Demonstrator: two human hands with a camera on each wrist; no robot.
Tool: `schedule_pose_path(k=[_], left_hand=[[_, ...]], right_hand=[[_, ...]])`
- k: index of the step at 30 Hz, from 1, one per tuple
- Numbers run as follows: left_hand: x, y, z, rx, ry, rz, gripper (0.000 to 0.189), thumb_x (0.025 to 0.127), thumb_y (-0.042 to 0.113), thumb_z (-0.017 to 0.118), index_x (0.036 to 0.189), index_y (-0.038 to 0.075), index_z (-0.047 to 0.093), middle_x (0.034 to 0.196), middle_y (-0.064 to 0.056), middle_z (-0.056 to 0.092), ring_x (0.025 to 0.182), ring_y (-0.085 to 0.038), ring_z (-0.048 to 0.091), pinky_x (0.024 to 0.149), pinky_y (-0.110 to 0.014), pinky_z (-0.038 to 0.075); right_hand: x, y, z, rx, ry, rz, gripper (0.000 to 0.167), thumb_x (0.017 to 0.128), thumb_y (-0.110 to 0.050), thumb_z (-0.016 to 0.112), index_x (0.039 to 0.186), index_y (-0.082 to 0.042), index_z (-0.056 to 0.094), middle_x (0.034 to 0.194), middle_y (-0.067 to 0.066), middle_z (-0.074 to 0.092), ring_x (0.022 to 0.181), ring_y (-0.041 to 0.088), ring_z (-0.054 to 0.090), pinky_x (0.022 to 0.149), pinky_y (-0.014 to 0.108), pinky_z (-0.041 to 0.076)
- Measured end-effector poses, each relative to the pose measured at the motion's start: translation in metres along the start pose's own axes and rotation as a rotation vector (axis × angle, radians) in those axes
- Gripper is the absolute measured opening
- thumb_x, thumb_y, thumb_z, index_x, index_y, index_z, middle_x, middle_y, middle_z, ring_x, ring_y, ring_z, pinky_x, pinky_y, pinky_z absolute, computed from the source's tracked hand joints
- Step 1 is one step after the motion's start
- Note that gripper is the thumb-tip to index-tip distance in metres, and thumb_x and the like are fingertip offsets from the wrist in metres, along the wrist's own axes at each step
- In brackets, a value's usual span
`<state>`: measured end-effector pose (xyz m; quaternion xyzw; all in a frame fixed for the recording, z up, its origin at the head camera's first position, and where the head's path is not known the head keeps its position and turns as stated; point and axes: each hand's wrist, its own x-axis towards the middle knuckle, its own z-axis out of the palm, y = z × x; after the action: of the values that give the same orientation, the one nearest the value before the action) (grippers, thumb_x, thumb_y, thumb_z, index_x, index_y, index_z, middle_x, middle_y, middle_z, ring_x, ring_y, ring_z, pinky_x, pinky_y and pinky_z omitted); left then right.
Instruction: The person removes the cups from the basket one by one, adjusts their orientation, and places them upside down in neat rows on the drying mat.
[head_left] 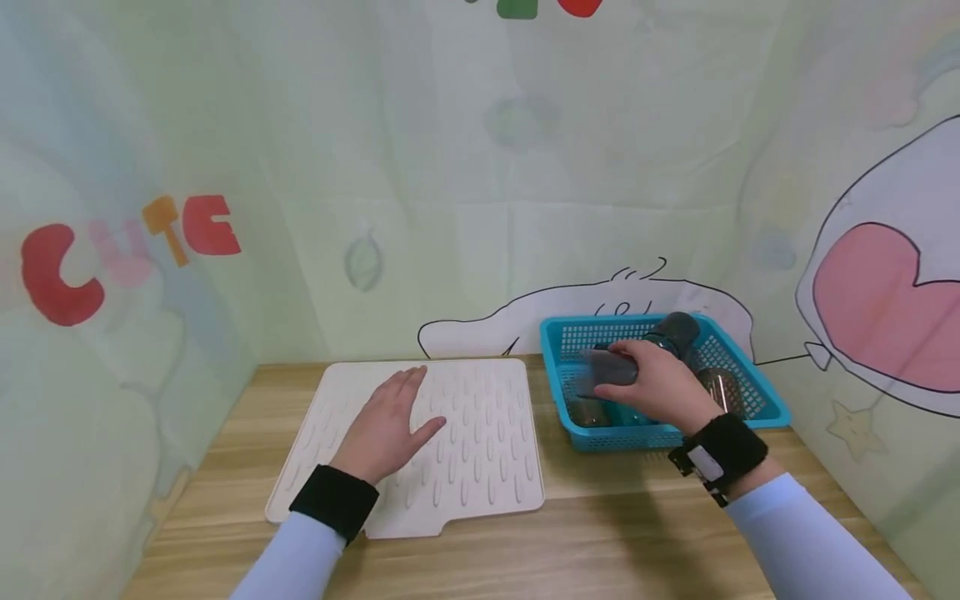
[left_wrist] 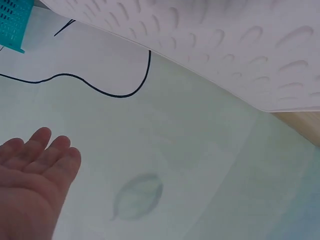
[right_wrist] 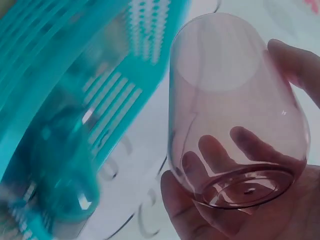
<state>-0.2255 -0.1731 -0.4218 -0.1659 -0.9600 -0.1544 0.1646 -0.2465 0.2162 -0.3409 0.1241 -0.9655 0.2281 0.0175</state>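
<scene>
Glassware (head_left: 677,332) in blue basket (head_left: 600,439), right; right hand (head_left: 667,387) grips tinted glass (right_wrist: 215,110) above; left hand (head_left: 384,427), straight-fingered, over white mat (head_left: 487,454), left; backdrop (head_left: 450,225) walls far side, tabletop (head_left: 525,558) room nearside

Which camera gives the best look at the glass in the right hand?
The right wrist view: the glass fills much of it, base and wall visible. The head view shows it smaller, partly hidden by the right hand; the left wrist view misses it.

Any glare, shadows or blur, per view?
Head: soft shadow on the wooden table in front of the basket; left wrist: dim, mat darkest at the top edge; right wrist: glints on the teal glassware, softer than the held glass.
</scene>
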Motion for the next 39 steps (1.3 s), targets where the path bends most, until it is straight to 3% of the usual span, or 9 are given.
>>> schedule_pose_path(k=[10,17,29,39], left_hand=[[0.007,0.036,-0.015,-0.055,0.081,0.225,0.086,0.087,0.036,0.081,0.154,0.004,0.038,0.151,-0.016,0.051,0.142,-0.033,0.048,0.116,-0.046,0.042],[0.009,0.058,-0.018,-0.073,0.034,0.338,0.089,0.084,0.037,0.083,0.155,0.007,0.037,0.150,-0.012,0.049,0.139,-0.028,0.050,0.110,-0.039,0.048],[0.010,0.072,-0.003,-0.069,-0.047,0.412,0.091,0.083,0.036,0.085,0.155,0.008,0.036,0.144,-0.012,0.057,0.134,-0.026,0.056,0.110,-0.038,0.049],[0.009,0.074,0.005,-0.055,-0.032,0.412,0.092,0.082,0.036,0.086,0.155,0.008,0.036,0.135,-0.012,0.064,0.125,-0.028,0.062,0.108,-0.042,0.051]], right_hand=[[0.003,-0.063,0.029,0.091,-0.063,-0.020,0.083,0.083,-0.050,0.081,0.146,-0.007,0.048,0.137,0.016,0.063,0.119,0.031,0.064,0.097,0.049,0.057],[0.005,-0.089,0.054,0.114,-0.082,-0.016,0.094,0.078,-0.049,0.086,0.149,-0.009,0.040,0.133,0.013,0.066,0.110,0.027,0.066,0.091,0.046,0.060],[-0.001,-0.101,0.073,0.224,-0.144,-0.050,0.098,0.077,-0.049,0.086,0.153,-0.015,0.034,0.130,0.011,0.068,0.113,0.029,0.068,0.089,0.046,0.061],[-0.002,-0.104,0.081,0.156,-0.129,-0.073,0.097,0.077,-0.049,0.086,0.153,-0.015,0.037,0.132,0.009,0.066,0.113,0.029,0.066,0.086,0.044,0.061]])
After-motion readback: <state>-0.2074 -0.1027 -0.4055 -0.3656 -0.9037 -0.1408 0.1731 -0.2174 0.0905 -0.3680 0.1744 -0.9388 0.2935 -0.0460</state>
